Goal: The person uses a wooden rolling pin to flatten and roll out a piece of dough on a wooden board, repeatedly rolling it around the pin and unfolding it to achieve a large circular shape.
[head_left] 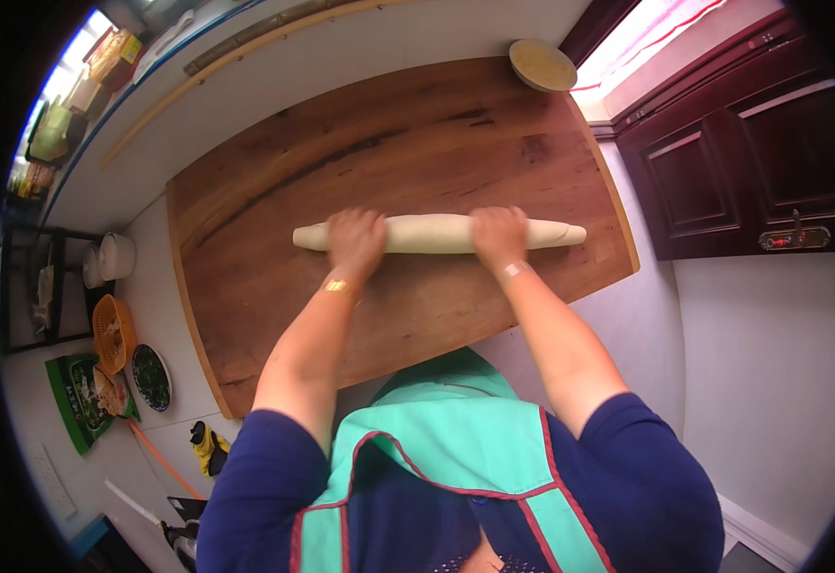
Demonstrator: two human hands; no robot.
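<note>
Pale, smooth dough roll [439, 233] lies long across the wooden board [274, 191], both hands [356, 241] [499, 235] pressed flat on it.

Both your arms reach fwd toward 12 o'clock, elbows bent. L hand [355, 241] & R hand [499, 236] lie palms down, fingers curled, level w/ each other.

Wooden board [408, 143]: reddish brown, darker grain streaks along its length. Dough roll [437, 233] on the board: pale cream, uniform. Apron [437, 420] below the board: mint green, red piping; sleeves [265, 477] navy blue. Round lid [542, 65] at the board's far right corner: tan. Cabinet [752, 153] right of the board: dark maroon. Basket [112, 329] left of the board: orange.
</note>
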